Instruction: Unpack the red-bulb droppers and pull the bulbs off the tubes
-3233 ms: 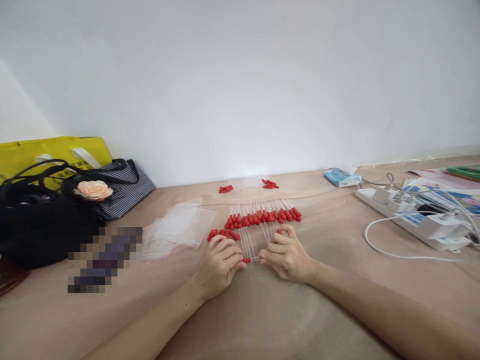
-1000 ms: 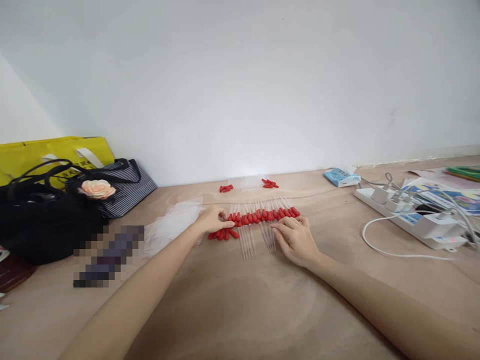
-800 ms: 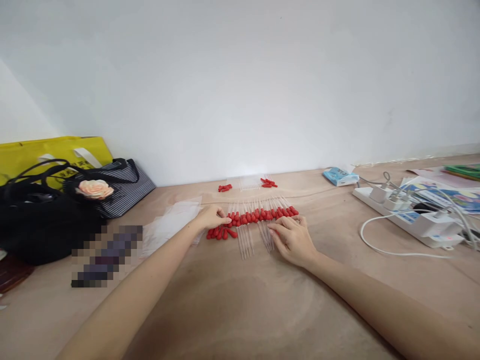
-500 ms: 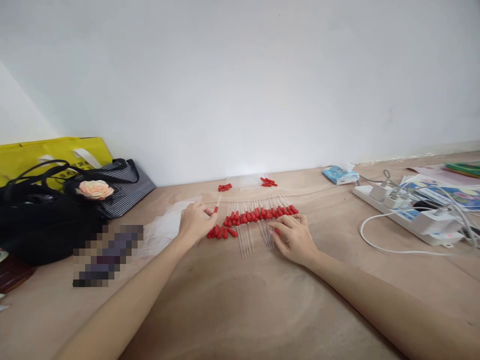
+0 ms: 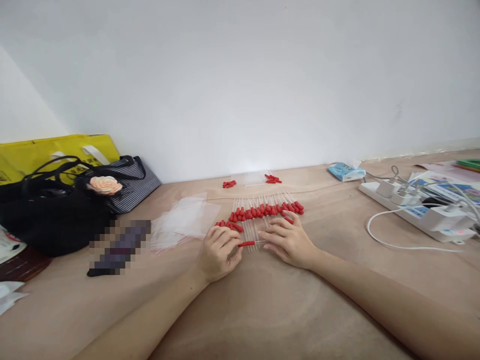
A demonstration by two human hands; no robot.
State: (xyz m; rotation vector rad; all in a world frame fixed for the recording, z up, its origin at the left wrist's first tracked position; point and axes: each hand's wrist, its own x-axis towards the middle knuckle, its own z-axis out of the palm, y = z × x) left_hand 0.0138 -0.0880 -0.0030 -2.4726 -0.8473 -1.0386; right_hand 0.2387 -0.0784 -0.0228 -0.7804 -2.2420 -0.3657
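Note:
My left hand (image 5: 220,252) is closed, pinching a red rubber bulb (image 5: 246,244) that points to the right. A thin clear tube (image 5: 259,242) runs from the bulb's end to the fingertips of my right hand (image 5: 288,240), which are closed on it. Just beyond the hands lies a row of droppers (image 5: 258,211), red bulbs nearest me and clear stems pointing away. Loose red bulbs (image 5: 234,227) lie by my left fingers. Several loose clear tubes (image 5: 249,232) lie between the hands, partly hidden by my right hand.
Clear plastic bags (image 5: 183,217) lie left of the droppers. Farther left are a blurred dark item (image 5: 122,245), a black bag (image 5: 48,220) and a striped bag (image 5: 138,187). More red bulbs (image 5: 273,178) lie near the wall. A power strip (image 5: 412,212) with cables and a tissue pack (image 5: 345,172) are at right.
My left hand has come nearer and to the right, from beside an upright dropper at the row's left end, to meet my right hand. The view has shifted slightly.

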